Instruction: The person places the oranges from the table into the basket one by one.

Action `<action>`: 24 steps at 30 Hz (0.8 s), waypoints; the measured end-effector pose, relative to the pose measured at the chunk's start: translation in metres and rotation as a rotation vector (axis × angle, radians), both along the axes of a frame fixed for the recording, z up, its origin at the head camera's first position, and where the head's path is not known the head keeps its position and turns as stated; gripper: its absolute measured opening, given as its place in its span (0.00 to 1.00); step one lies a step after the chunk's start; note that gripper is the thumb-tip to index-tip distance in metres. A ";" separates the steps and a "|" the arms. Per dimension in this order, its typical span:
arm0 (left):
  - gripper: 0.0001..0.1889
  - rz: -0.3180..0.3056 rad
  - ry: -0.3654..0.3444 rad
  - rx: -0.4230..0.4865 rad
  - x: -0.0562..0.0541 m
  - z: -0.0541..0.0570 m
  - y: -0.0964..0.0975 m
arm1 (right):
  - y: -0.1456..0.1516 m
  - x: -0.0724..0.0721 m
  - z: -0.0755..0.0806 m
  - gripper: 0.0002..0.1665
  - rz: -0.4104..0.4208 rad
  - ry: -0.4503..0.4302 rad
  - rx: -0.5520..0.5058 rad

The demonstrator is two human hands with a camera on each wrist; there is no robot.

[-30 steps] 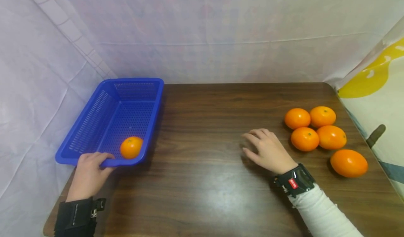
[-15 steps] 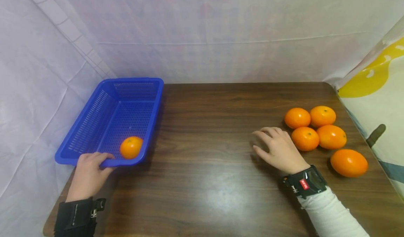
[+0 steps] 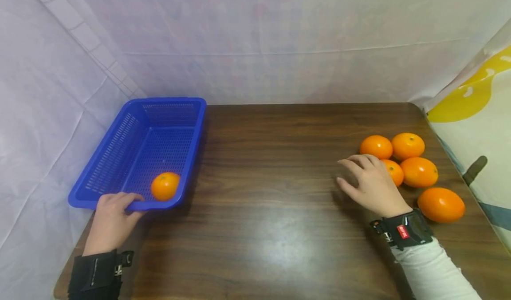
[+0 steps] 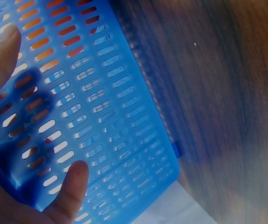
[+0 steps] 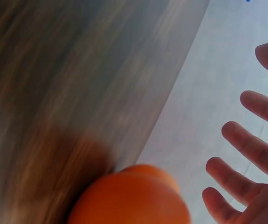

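My left hand (image 3: 113, 220) grips the near rim of a blue plastic basket (image 3: 187, 158), and in the left wrist view its fingers (image 4: 73, 186) show against the slotted wall. Inside the basket, by its near right corner, lies one orange (image 3: 165, 186). My right hand (image 3: 373, 184) hovers over the table with fingers spread and loosely bent, holding nothing. It partly covers an orange (image 3: 394, 172) just beyond it. In the right wrist view a blurred orange (image 5: 131, 200) sits below and left of the spread fingers (image 5: 250, 144).
More oranges stand close together on the right: a back left orange (image 3: 376, 147), a back right orange (image 3: 408, 146) and a middle right orange (image 3: 419, 172). Another orange (image 3: 441, 205) lies nearer the right edge. White cloth (image 3: 259, 42) hangs behind the brown wooden table (image 3: 255, 229).
My right hand has moved right across the table towards the oranges and now overlaps one of them. The left hand stays on the basket rim.
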State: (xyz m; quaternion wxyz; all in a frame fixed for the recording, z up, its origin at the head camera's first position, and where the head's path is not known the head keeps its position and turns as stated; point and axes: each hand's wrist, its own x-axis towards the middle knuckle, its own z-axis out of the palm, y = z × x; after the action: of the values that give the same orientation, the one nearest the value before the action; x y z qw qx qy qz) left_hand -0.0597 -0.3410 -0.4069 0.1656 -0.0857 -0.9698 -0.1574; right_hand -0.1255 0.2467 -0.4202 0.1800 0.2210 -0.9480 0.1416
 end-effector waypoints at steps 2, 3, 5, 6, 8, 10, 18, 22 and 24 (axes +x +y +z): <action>0.11 0.002 -0.001 0.000 0.000 0.000 0.000 | 0.004 0.000 0.001 0.26 -0.016 -0.007 0.001; 0.11 0.001 0.000 0.000 0.000 0.000 0.000 | 0.006 0.000 0.001 0.26 -0.026 -0.011 0.004; 0.11 0.003 -0.002 0.001 0.000 0.000 -0.001 | 0.010 0.000 0.002 0.26 -0.048 -0.022 0.009; 0.11 0.002 0.000 0.000 0.000 0.000 -0.001 | 0.012 0.000 0.002 0.26 -0.060 -0.027 0.013; 0.11 -0.002 0.006 -0.002 0.000 0.000 -0.001 | 0.017 0.000 0.003 0.26 -0.077 -0.033 0.016; 0.11 -0.003 0.006 0.000 0.000 0.000 -0.001 | 0.021 0.000 0.004 0.26 -0.092 -0.041 0.013; 0.10 0.009 -0.008 0.004 0.001 0.001 0.001 | 0.040 -0.003 0.003 0.28 -0.133 -0.041 0.030; 0.10 0.014 -0.013 0.008 0.001 0.000 0.001 | 0.046 -0.002 0.002 0.28 -0.151 -0.059 0.033; 0.11 0.015 -0.014 0.009 0.001 0.000 0.001 | 0.048 -0.002 0.002 0.28 -0.160 -0.066 0.032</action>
State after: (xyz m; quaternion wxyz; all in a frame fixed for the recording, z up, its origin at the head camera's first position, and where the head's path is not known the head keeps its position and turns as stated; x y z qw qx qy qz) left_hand -0.0585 -0.3400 -0.4070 0.1602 -0.0767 -0.9708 -0.1614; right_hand -0.1279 0.2951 -0.4184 0.1555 0.1427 -0.9702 0.1187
